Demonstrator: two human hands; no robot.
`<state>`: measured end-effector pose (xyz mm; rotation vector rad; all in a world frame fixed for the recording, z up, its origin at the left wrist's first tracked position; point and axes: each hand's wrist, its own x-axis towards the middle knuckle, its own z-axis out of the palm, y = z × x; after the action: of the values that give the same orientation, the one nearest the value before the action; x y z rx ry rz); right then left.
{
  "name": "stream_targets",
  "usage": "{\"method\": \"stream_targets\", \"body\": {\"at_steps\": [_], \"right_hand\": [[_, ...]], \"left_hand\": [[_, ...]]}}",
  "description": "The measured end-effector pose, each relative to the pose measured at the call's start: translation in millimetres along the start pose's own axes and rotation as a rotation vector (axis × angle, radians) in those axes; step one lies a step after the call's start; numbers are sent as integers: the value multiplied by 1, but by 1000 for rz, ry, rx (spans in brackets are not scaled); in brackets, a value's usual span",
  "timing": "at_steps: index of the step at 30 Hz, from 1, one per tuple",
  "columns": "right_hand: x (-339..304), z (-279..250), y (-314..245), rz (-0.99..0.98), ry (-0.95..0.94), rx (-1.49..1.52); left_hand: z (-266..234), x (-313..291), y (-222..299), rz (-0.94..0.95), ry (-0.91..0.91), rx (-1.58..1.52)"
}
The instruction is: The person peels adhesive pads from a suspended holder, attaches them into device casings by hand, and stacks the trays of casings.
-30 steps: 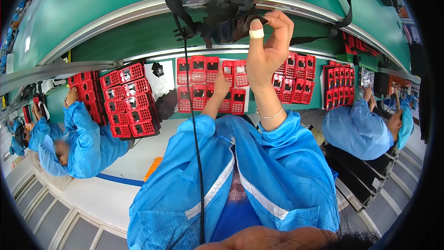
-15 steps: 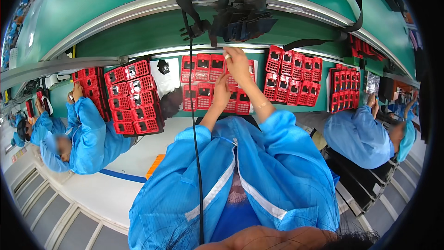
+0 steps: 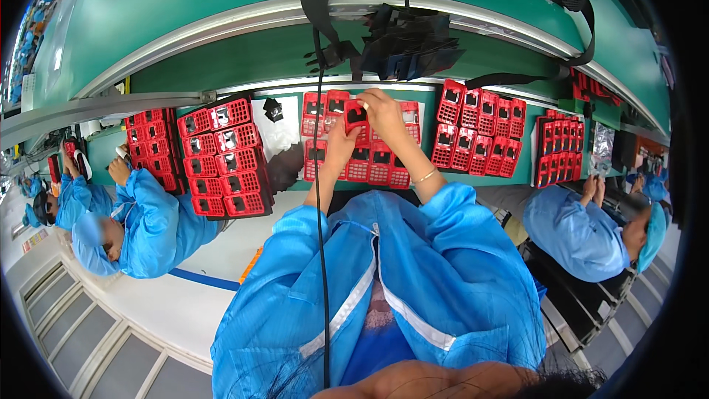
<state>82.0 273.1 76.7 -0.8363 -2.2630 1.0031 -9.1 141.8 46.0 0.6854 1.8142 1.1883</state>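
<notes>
One head-worn fisheye view, looking steeply down over the wearer's own body.

The camera sits above the wearer's blue coat (image 3: 384, 288) and faces down and forward to the green workbench (image 3: 221, 52), which curves across the top. The hands at the red trays (image 3: 369, 155) lie mid-distance, near the centre. Straight edges bend toward the rim, where seated co-workers appear left and right. No second view shares the scene.

- Three people in blue coats (image 3: 399, 281) are sitting at the desk (image 3: 221, 244).
- Five groups of red trays (image 3: 221, 155) are lying there.
- Two hands (image 3: 384, 114) are showing.
</notes>
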Motion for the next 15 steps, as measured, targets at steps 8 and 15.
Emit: {"method": "stream_targets", "body": {"at_steps": [8, 15], "right_hand": [[-24, 3, -18, 258, 88, 204], [-42, 4, -6, 423, 238, 342]], "left_hand": [[34, -8, -10, -18, 79, -351], [47, -12, 20, 23, 112, -407]]}}
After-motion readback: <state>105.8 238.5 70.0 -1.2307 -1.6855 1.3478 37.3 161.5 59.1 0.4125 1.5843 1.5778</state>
